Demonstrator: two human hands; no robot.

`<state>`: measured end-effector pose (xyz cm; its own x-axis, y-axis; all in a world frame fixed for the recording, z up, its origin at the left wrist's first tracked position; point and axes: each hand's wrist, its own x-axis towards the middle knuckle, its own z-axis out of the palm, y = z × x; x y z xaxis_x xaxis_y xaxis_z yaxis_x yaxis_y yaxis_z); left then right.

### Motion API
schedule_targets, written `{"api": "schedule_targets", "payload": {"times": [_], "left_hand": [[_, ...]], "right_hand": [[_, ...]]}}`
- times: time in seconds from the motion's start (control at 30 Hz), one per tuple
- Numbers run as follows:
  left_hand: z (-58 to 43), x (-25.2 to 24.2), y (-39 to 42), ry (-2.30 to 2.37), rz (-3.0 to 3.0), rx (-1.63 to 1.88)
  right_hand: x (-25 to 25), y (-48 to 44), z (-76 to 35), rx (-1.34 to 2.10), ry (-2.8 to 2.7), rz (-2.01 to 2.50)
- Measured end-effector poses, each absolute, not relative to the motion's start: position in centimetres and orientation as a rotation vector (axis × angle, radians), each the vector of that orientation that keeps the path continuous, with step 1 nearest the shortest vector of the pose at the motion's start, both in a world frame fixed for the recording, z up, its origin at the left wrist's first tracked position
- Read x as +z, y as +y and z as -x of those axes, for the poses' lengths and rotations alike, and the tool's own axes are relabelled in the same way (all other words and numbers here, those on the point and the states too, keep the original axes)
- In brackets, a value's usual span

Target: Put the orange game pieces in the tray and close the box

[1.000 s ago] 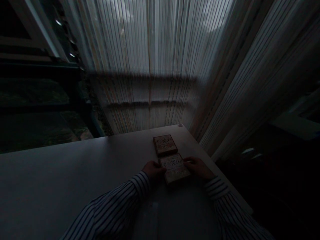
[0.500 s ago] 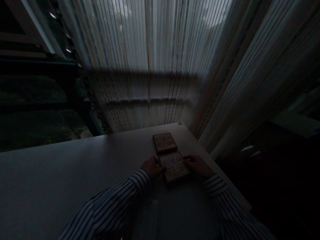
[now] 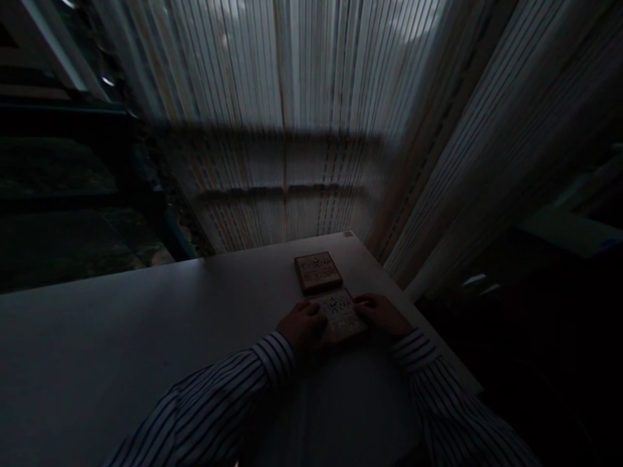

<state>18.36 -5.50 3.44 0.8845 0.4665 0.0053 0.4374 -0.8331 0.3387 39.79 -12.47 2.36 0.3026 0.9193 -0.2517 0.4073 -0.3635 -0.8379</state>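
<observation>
Two flat, square, brown-edged boxes with printed figures on their pale tops lie on the white table, one behind the other. The near box (image 3: 341,316) sits between my hands. My left hand (image 3: 302,324) is closed at its left side, with fingers lying over the edge of its top. At the opposite edge, my right hand (image 3: 382,312) holds it with thumb and fingers curled. Just behind, close to the near box, rests the far box (image 3: 318,270), untouched by either hand. Dim light hides the finer print and some fingertips.
The white table (image 3: 146,331) has its far right corner just past the boxes. A striped sheer curtain (image 3: 311,84) hangs behind it. On the left is a dark railing (image 3: 63,117) beyond the glass. The right side is mostly in shadow.
My left hand has shifted further over the near box's left edge and top. My right hand stays at the right edge. The whole view has moved slightly.
</observation>
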Motion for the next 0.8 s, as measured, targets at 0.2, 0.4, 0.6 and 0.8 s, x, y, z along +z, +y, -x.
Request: {"api": "schedule_targets", "payload": {"times": [0.2,0.4,0.6,0.8], "left_hand": [[-18.4,3.3,-5.5,0.666,-2.737,0.088],[-18.4,3.3,-5.4,0.684,-2.742,0.041],[-18.4,3.2,-5.3,0.689,-2.764,0.028],[-18.4,3.4,-5.4,0.656,-2.803,0.062]], "right_hand": [[1.8,-12.3,-40.1,0.938,-1.242,1.939],[2.0,-12.2,-40.2,0.839,-1.336,2.003],[2.6,-12.6,-39.6,0.679,-1.44,2.071],[3.5,-14.1,-38.5,0.457,-1.601,2.047]]}}
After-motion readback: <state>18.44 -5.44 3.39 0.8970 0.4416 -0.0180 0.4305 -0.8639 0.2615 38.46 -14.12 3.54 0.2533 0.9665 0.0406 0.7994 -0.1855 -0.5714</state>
